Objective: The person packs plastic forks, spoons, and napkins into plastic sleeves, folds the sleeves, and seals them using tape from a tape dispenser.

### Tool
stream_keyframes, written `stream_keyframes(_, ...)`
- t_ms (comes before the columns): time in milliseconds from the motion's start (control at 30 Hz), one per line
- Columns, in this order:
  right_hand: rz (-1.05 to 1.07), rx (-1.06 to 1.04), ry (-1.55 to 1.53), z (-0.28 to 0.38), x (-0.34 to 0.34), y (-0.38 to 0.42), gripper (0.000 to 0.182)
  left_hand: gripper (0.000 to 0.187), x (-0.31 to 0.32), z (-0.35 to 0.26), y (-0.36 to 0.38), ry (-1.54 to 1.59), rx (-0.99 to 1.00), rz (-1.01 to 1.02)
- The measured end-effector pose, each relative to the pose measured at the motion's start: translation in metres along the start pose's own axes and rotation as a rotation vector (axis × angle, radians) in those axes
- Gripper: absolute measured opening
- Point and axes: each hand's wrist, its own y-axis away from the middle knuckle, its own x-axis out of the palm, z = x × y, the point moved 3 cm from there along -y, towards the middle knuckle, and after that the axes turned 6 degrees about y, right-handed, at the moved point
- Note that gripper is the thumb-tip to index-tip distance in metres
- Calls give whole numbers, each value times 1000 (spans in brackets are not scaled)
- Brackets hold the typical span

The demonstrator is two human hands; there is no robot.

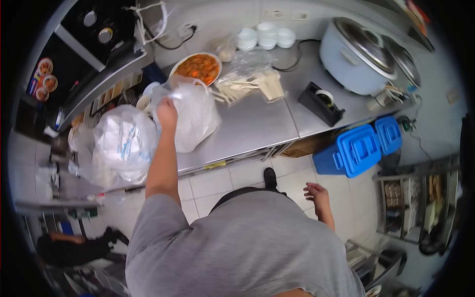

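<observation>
My left hand [168, 113] is closed on the upper part of a white plastic bag [194, 121], which stands on the steel counter [257, 119]. What the bag holds is hidden. To its left is a second full bag [123, 141], see-through, with white and blue-printed packaging inside. Just behind the gripped bag sits a round bowl of orange-red stew [200, 68]. Wooden cutlery in clear plastic [252, 86] lies to the right of the bowl. My right hand [317, 195] hangs beside my body over the floor, fingers apart, holding nothing.
A black tape dispenser [321, 104] and a large lidded cooker [356, 57] stand on the counter's right. Stacked white cups [267, 35] line the wall. Blue lidded bins [349, 151] are below, shelves [413, 203] at right. Another person [74, 247] is at lower left.
</observation>
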Motion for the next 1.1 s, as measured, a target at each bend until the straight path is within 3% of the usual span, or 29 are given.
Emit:
stream_keyframes(67,115,-128,201,40,9,-44,30,20,-59,-36,-17,247,-205,-275)
stream_keyframes(133,298,-208,208,107,35,-65,33,19,-69,-53,-2,1007,-555,-287)
stream_keyframes(200,645,-209,30,168,68,-76,40,26,-68,-133,32,1524,-648,-171)
stream_keyframes(267,919,-240,-131,209,102,-82,48,34,-59,-206,64,1638,-747,-120)
stream_keyframes(333,1091,-324,-171,236,133,-94,53,36,-31,-228,95,1758,-836,-99)
stream_keyframes(433,1382,7,-404,252,167,-130,49,39,-2,-237,131,1771,-1022,-100)
stream_keyframes(567,1293,74,-293,245,168,-165,47,42,11,-227,157,1842,-1093,18)
stream_keyframes(700,1306,162,-342,216,175,-193,43,41,37,-201,183,1882,-1345,-61)
stream_keyframes(800,1268,100,-336,206,161,-202,36,41,43,-200,181,1886,-1262,108)
stream_keyframes(833,1214,112,-356,207,155,-205,34,43,45,-196,179,1825,-1319,50)
stream_keyframes(933,1051,47,-263,201,145,-216,26,42,27,-192,164,1190,-1443,-179)
stream_keyframes(1000,948,-46,-146,195,146,-223,24,40,16,-182,150,722,-720,-314)
stream_keyframes(1067,859,-132,-22,183,156,-220,23,43,30,-186,148,494,-320,220)
stream_keyframes(1100,858,-117,-34,181,163,-213,22,47,48,-206,142,559,-176,418)
